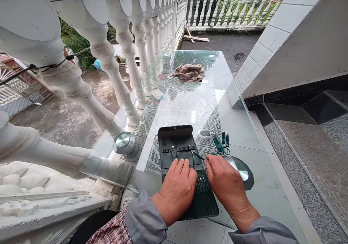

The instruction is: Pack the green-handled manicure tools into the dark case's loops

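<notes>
A black manicure case lies unfolded on the glass table, its flap at the far end. My left hand rests palm down across its middle, fingers flat and together, pressing on it. My right hand is closed in a pinch on a slim metal grooming tool. The tool's tip points left, at the elastic loops of the case. Several thin tools sit in slots in the near half, partly hidden by my left hand. Beyond my right hand are nail clippers and a green-handled tool.
The glass table stands between a white balustrade and dark stone steps. On it lie a crumpled brown cloth and a small box. Round metal-topped supports show below the glass.
</notes>
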{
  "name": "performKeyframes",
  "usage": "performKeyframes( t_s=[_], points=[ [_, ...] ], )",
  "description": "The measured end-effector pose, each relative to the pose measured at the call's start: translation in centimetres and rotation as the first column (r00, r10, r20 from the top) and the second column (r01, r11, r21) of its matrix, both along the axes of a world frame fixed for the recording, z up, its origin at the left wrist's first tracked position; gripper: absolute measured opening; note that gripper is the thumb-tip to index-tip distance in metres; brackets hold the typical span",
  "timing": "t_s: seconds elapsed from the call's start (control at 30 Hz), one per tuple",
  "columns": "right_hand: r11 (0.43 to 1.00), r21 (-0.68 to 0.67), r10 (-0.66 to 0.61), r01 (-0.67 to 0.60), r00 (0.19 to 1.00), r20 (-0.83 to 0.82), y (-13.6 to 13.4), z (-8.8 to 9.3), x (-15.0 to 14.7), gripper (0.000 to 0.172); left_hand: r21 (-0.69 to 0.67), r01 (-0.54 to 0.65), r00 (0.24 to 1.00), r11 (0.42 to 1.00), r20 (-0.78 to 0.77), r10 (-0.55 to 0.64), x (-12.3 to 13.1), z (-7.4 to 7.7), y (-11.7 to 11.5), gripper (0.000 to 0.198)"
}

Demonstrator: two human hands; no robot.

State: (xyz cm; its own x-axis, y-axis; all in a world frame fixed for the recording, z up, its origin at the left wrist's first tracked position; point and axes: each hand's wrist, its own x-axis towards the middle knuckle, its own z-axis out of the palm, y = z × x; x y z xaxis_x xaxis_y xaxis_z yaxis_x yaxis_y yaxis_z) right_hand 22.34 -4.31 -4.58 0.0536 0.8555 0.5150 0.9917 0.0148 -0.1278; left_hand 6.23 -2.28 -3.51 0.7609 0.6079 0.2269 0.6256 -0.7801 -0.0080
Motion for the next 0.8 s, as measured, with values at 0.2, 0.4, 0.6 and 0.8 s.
performKeyframes(
  t_s=[0.2, 0.4, 0.6, 0.8],
  points=[
    [1.000, 0.006, -0.025, 0.025, 0.994, 0.110, 0.7, 0.0, -0.4, 0.019, -0.053, 0.026, 0.999, 0.998, -0.035, -0.028, -0.1, 0.3, 0.1, 0.017],
    [1.000, 0.001, -0.021, 0.021, 0.999, 0.038, 1.4, -0.3, -0.5, 0.021, -0.013, 0.025, 0.999, 1.000, -0.041, -0.026, -0.2, -0.1, 0.1, 0.023],
    [0.999, 0.019, 0.032, -0.032, 0.998, -0.045, 0.2, -0.3, 0.0, 0.021, -0.005, 0.048, 0.998, 0.999, -0.046, -0.048, -0.3, 0.1, 0.2, 0.026],
    [0.999, -0.014, 0.049, -0.050, 0.996, -0.071, -0.3, -0.3, 0.0, 0.021, 0.008, 0.042, 0.999, 0.999, -0.025, -0.042, -0.3, 0.4, 0.3, 0.023]
  ],
)
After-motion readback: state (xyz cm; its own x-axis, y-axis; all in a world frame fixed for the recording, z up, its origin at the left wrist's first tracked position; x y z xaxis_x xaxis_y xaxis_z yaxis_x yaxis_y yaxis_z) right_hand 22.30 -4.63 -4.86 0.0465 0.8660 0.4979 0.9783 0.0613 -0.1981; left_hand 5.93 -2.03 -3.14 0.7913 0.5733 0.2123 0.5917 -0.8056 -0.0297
